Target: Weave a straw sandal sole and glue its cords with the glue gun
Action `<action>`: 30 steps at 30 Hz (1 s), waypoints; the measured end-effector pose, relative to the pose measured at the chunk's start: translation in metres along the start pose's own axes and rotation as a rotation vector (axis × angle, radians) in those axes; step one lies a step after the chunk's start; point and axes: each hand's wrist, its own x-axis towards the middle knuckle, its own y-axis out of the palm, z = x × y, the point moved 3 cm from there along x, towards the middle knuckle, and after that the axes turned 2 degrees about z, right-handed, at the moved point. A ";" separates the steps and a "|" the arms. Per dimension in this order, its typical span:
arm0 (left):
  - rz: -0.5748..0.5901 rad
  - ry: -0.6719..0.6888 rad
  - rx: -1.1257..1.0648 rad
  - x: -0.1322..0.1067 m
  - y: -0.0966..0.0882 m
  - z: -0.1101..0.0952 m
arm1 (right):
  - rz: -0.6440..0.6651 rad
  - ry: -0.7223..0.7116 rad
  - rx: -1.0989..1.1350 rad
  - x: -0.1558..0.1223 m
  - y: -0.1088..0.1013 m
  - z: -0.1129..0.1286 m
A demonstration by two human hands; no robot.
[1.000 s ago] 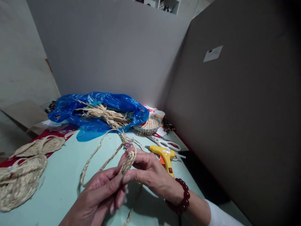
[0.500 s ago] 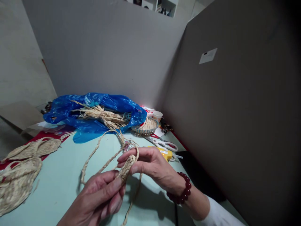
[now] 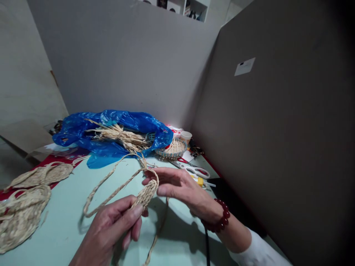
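Observation:
Both hands hold a small coil of braided straw (image 3: 146, 194) just above the pale green table (image 3: 63, 218). My left hand (image 3: 111, 229) pinches the coil's lower end between thumb and fingers. My right hand (image 3: 180, 188), with a dark red bead bracelet (image 3: 219, 221) on its wrist, grips the coil's upper end. A long loose braid (image 3: 108, 184) loops away to the left from the coil, and another tail hangs down toward the table's front edge.
Woven straw pieces (image 3: 24, 207) lie at the left. A blue plastic bag (image 3: 111, 131) with a straw bundle sits at the back. A small woven basket (image 3: 173, 147), scissors (image 3: 194, 169), a yellow glue gun (image 3: 198, 181) and a paper cup (image 3: 185, 135) lie behind my right hand. Grey partition walls stand behind and to the right.
My right hand has lifted and moved forward, now covering most of the glue gun. My left hand has slid lower on the coil. The loose braid loop has swung out to the left.

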 end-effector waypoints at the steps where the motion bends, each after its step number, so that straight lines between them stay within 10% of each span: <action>1: -0.020 0.036 0.067 0.000 -0.002 0.000 | -0.047 -0.004 -0.040 0.000 0.000 0.001; 13: 0.013 0.085 0.445 0.006 -0.006 0.011 | -0.251 0.071 -0.057 -0.001 0.003 -0.015; 21: 0.067 -0.128 -0.089 0.007 -0.002 0.004 | -0.192 0.093 0.007 0.005 -0.008 -0.014; 30: -0.064 -0.049 0.003 0.000 0.003 -0.004 | -0.110 0.103 0.105 0.002 0.010 -0.017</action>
